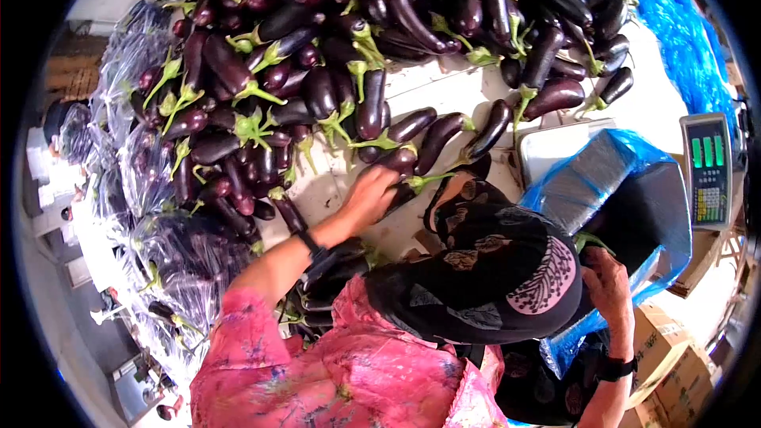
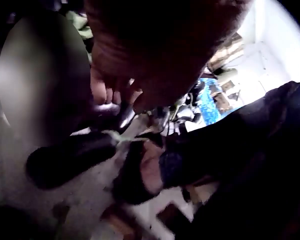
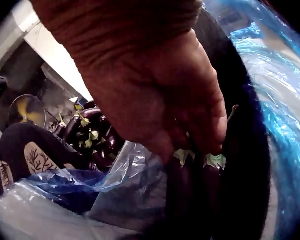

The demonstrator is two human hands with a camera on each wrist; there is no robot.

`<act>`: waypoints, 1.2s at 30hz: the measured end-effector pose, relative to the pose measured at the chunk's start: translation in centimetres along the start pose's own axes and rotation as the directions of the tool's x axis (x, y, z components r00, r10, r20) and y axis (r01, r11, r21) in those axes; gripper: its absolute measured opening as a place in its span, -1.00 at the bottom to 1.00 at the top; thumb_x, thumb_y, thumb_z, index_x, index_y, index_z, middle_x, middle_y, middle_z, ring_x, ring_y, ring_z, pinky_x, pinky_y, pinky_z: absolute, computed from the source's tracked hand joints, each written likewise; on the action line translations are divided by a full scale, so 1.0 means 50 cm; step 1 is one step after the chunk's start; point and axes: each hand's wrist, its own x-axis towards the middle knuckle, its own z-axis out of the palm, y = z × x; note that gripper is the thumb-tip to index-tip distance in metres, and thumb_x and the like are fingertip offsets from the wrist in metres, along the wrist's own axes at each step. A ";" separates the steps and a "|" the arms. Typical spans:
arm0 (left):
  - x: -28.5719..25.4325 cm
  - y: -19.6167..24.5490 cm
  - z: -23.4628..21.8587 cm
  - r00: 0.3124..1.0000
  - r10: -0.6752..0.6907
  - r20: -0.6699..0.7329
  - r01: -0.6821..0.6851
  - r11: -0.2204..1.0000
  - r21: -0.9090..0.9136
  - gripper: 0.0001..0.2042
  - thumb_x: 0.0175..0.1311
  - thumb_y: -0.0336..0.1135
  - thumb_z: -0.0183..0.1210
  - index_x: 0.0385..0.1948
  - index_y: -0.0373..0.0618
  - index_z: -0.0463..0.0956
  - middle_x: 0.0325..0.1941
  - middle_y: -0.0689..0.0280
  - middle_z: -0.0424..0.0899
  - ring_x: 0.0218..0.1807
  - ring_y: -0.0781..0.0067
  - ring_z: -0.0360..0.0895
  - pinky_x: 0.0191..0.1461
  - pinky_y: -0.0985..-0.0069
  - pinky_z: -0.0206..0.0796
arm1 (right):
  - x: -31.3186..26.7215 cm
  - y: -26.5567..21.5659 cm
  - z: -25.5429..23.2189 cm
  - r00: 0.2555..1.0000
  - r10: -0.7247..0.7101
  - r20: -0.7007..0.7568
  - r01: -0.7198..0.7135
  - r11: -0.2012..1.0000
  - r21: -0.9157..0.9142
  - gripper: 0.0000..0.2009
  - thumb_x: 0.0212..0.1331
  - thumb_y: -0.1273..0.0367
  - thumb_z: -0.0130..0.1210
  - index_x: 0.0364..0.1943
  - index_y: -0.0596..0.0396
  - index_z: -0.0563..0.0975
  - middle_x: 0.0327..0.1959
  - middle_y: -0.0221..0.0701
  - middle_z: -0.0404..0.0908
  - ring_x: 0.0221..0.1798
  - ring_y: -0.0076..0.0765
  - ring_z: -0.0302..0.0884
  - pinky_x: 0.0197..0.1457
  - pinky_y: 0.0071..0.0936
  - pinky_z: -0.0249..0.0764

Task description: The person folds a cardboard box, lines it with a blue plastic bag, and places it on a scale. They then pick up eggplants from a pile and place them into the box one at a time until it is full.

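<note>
Glossy dark purple eggplants with green stems lie heaped on a white table [image 1: 329, 190]. In the head view my left hand [image 1: 371, 196] grips a short eggplant [image 1: 399, 160] at the pile's near edge; in the dim left wrist view the same hand [image 2: 155, 55] has its fingers bent, with another eggplant [image 2: 70, 157] below. My right hand [image 1: 610, 289] is at a dark open container [image 1: 646, 198] lined with a blue plastic bag [image 1: 547, 178]. The right wrist view shows this hand [image 3: 155, 95] pinching two eggplants [image 3: 180, 195] [image 3: 213, 192] by their stem ends, their bodies hanging in shadow.
A digital scale display [image 1: 707, 170] stands at the right, with crumpled blue plastic [image 1: 686, 40] behind it. Clear bags of eggplants [image 1: 158, 246] line the left side. Cardboard boxes [image 1: 674, 357] sit at the lower right. A fan [image 3: 27, 111] shows in the right wrist view.
</note>
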 end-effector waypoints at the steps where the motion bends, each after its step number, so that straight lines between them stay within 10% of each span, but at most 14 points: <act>1: 0.075 0.013 0.020 0.994 0.037 -0.099 -0.035 0.999 0.017 -0.61 0.23 -0.42 0.22 0.10 -0.21 0.42 0.03 0.05 0.50 0.04 -0.01 0.49 0.11 0.18 0.38 | -0.001 -0.001 0.000 1.000 -0.023 0.001 0.023 1.000 -0.007 -0.65 0.20 0.45 0.20 0.07 0.23 0.51 -0.17 -0.05 0.67 -0.15 -0.02 0.70 -0.09 -0.26 0.57; 4: 0.244 0.024 0.083 0.974 0.179 -0.141 -0.138 0.955 0.263 -0.36 0.20 -0.34 0.26 0.30 -0.38 0.20 0.20 -0.13 0.40 0.20 -0.17 0.34 0.25 0.10 0.30 | -0.002 -0.010 0.000 0.999 -0.048 -0.018 0.047 0.996 -0.072 -0.66 0.18 0.43 0.23 0.04 0.22 0.51 -0.20 -0.04 0.65 -0.19 0.07 0.67 -0.12 -0.20 0.56; 8: 0.374 0.006 0.201 0.962 -0.275 -0.006 0.243 0.840 0.485 -0.35 0.06 -0.29 0.35 0.22 -0.29 0.32 0.19 0.01 0.45 0.25 -0.04 0.32 0.29 0.08 0.29 | -0.009 -0.008 -0.007 0.999 -0.033 -0.019 0.031 0.993 -0.118 -0.67 0.18 0.40 0.21 0.01 0.23 0.50 -0.19 0.00 0.64 -0.14 0.20 0.62 -0.10 -0.10 0.53; 12: 0.408 -0.008 0.176 0.926 -0.371 -0.064 0.355 0.803 0.479 -0.44 0.00 -0.20 0.35 0.09 -0.17 0.45 0.11 0.04 0.48 0.19 0.01 0.40 0.21 0.14 0.40 | -0.009 0.003 -0.033 0.992 -0.098 -0.083 0.089 0.991 -0.097 -0.67 0.16 0.38 0.21 0.00 0.20 0.50 -0.21 0.00 0.63 -0.10 0.23 0.60 -0.07 -0.06 0.51; 18: 0.380 -0.026 0.033 0.855 -0.466 -0.227 0.434 0.883 -0.179 -0.40 -0.14 -0.19 0.41 -0.03 -0.26 0.40 -0.17 -0.03 0.65 -0.14 -0.04 0.63 0.03 0.18 0.43 | -0.014 0.019 -0.064 0.972 -0.042 -0.230 0.034 0.999 -0.041 -0.73 0.19 0.40 0.21 -0.07 0.25 0.52 -0.27 -0.02 0.63 -0.15 0.20 0.60 -0.13 -0.10 0.51; 21: 0.367 0.042 -0.078 0.875 -0.473 -0.107 0.227 0.593 -0.773 -0.53 0.12 -0.18 0.41 0.03 -0.16 0.48 -0.11 0.31 0.64 -0.14 0.40 0.60 -0.02 0.40 0.48 | -0.015 0.009 -0.068 0.988 -0.053 -0.147 0.043 0.996 -0.073 -0.70 0.19 0.42 0.20 -0.02 0.25 0.53 -0.25 0.00 0.64 -0.12 0.17 0.63 -0.09 -0.14 0.54; 27: 0.363 0.220 -0.193 0.977 -0.210 0.041 0.096 0.258 -0.961 -0.53 0.35 -0.08 0.30 0.17 -0.11 0.43 0.00 0.39 0.55 0.05 0.48 0.51 0.22 0.40 0.39 | -0.010 -0.056 -0.062 0.991 -0.019 -0.133 0.060 0.948 0.313 -0.65 0.25 0.35 0.23 0.04 0.28 0.54 -0.08 -0.06 0.71 -0.08 -0.19 0.73 -0.01 -0.33 0.62; 31: 0.377 0.436 -0.196 0.998 0.012 0.065 0.058 0.332 -0.942 -0.48 0.33 -0.07 0.31 0.19 -0.15 0.39 -0.01 0.38 0.55 0.01 0.49 0.55 0.18 0.45 0.43 | -0.011 -0.164 -0.073 0.992 -0.079 -0.099 0.127 0.634 0.763 -0.23 0.16 0.19 0.40 0.43 0.04 0.27 0.33 -0.17 0.40 0.21 -0.22 0.49 0.22 -0.31 0.51; 33: 0.381 0.537 -0.181 0.975 0.173 0.136 0.059 0.386 -0.920 -0.37 0.28 0.00 0.35 0.24 -0.19 0.34 0.01 0.33 0.55 0.06 0.47 0.55 0.20 0.47 0.42 | -0.005 -0.194 -0.066 0.953 -0.166 -0.252 0.301 0.575 0.761 -0.08 0.07 0.15 0.47 0.50 -0.01 0.16 0.33 -0.24 0.37 0.21 -0.25 0.48 0.16 -0.31 0.52; 36: 0.382 0.653 -0.176 0.877 0.423 0.230 -0.137 0.678 -0.722 -0.17 0.21 0.01 0.39 0.39 -0.28 0.16 0.24 0.09 0.46 0.25 0.31 0.45 0.34 0.37 0.32 | -0.049 -0.244 -0.123 0.983 -0.025 -0.184 0.168 0.534 0.829 -0.19 0.20 0.17 0.36 0.47 0.08 0.19 0.07 -0.25 0.57 -0.04 -0.41 0.58 -0.09 -0.47 0.53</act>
